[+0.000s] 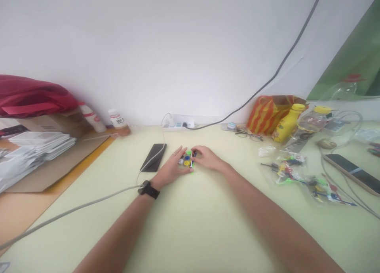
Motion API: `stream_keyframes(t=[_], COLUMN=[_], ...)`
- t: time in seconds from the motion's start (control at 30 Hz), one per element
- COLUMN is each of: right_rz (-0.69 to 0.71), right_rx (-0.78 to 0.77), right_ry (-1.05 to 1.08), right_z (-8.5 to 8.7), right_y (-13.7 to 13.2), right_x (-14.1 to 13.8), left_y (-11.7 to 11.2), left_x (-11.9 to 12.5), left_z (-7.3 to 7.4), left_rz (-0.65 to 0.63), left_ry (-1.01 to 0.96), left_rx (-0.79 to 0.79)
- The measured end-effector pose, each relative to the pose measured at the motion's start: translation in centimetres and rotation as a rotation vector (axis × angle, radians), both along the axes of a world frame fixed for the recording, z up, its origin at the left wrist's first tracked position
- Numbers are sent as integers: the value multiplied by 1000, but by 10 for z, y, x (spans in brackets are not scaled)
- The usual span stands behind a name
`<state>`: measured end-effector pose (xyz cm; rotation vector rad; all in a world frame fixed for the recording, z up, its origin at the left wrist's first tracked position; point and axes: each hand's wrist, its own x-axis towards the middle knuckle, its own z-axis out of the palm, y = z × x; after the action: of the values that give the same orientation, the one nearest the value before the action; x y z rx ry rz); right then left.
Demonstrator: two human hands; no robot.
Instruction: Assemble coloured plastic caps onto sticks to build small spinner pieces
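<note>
Small colourful plastic pieces [187, 158] in green, blue, yellow and white lie in a close group on the pale green table [190, 217]. My left hand [170, 169], with a black watch on its wrist, rests around their left side, its thumb and fingers stretched apart. On the right side of the group, my right hand [209, 159] bends its fingers and thumb together at a small dark piece [194, 153]. The fingertips partly cover that piece, and its exact kind is too small to make out.
Left of my hands lies a black phone [153, 158] with a cable across it. Clear bags of plastic parts [286, 170], a second phone [354, 172] and a yellow bottle [287, 124] are at the right. Cardboard [59, 166] and white packets [41, 146] occupy the left.
</note>
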<state>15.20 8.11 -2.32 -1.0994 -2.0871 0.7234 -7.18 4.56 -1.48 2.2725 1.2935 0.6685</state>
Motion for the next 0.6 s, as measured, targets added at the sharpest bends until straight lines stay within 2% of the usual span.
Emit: stream_keyframes(t=[0.1, 0.3, 0.43, 0.6], right_rz=[-27, -200, -201, -165], right_rx=[-15, -80, -146, -173], right_ry=[12, 4, 14, 55], right_z=[1, 4, 6, 6], right_y=[-1, 1, -2, -6], right_x=[-2, -5, -13, -22], left_y=[0, -2, -6, -10], left_x=[3, 6, 9, 10], left_z=[-5, -8, -8, -8], left_rz=[23, 14, 18, 70], left_ry=[13, 137, 188, 209], left_rx=[32, 136, 171, 139])
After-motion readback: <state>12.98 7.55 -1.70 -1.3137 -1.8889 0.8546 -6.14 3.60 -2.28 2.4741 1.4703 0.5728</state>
